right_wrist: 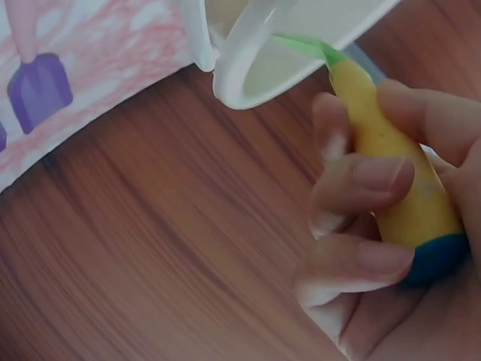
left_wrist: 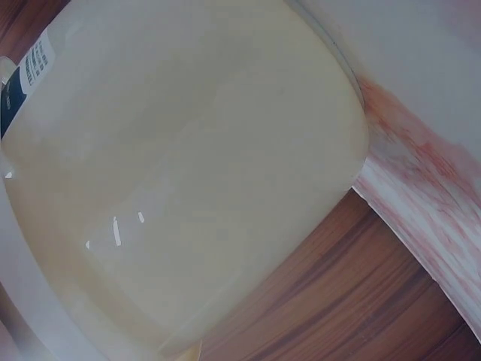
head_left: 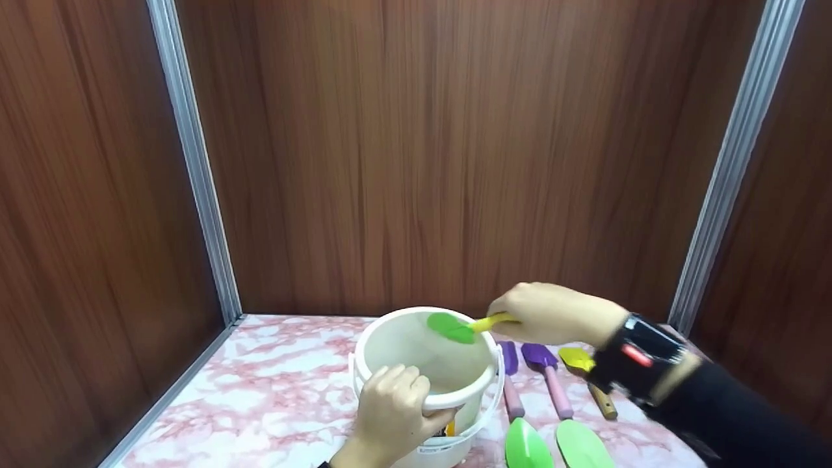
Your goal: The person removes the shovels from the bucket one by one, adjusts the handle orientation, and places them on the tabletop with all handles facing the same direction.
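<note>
A white plastic bucket (head_left: pixel 426 312) stands on the table, its mouth facing up and slightly toward me. My left hand (head_left: pixel 393 409) grips the near rim, thumb along the outside. In the left wrist view the bucket's smooth wall (left_wrist: pixel 225 165) fills most of the picture. My right hand (head_left: pixel 536 312) holds a small garden trowel by its yellow handle (right_wrist: pixel 387 150), which ends in a blue cap. Fingers and thumb wrap round that handle. The trowel's green blade (head_left: pixel 448 327) overlaps the bucket's opening at the far right rim.
Right of the bucket lie two purple-bladed trowels (head_left: pixel 538 355) with pink handles and a yellow-bladed one (head_left: pixel 575 359). Nearer me are two green blades (head_left: pixel 528 445), cut off by the frame edge. Brown wood-grain panels (head_left: pixel 416 156) enclose the marbled pink-and-white table (head_left: pixel 279 377).
</note>
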Demonstrator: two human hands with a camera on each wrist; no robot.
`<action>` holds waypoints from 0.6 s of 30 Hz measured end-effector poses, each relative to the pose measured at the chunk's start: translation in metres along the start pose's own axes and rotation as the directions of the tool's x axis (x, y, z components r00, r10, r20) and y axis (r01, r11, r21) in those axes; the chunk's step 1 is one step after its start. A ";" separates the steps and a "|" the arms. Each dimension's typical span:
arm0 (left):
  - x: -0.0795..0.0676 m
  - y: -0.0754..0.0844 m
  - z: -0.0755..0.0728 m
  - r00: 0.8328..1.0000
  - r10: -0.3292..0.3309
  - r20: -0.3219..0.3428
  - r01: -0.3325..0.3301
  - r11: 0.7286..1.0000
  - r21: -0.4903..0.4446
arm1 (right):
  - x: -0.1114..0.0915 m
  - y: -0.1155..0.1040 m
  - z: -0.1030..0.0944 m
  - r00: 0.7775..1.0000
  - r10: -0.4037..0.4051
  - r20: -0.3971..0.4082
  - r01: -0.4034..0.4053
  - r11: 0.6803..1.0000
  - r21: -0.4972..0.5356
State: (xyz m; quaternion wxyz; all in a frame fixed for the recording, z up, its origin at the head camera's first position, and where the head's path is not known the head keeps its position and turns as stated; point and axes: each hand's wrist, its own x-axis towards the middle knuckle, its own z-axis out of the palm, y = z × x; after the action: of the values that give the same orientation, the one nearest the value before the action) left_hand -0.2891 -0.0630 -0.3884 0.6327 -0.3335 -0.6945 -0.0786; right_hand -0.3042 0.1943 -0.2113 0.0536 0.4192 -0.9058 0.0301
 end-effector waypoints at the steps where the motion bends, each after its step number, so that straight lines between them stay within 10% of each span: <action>1: 0.000 0.000 0.000 1.000 -0.002 0.000 0.002 1.000 0.000 | -0.007 0.002 -0.001 0.999 -0.006 -0.037 0.006 1.000 -0.006; 7: 0.001 0.000 -0.001 1.000 -0.007 0.006 0.007 1.000 -0.001 | -0.046 0.009 0.003 0.983 0.055 -0.177 -0.067 0.996 -0.060; 18: 0.004 0.002 0.000 1.000 -0.015 0.006 0.015 1.000 -0.020 | -0.102 0.033 0.032 0.948 0.244 -0.203 -0.227 0.968 0.103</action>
State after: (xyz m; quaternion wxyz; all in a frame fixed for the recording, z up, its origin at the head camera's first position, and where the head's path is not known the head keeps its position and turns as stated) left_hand -0.2876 -0.0598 -0.3858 0.6268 -0.3347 -0.6979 -0.0892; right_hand -0.2660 0.2897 -0.2562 0.1302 0.3040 -0.9365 0.1165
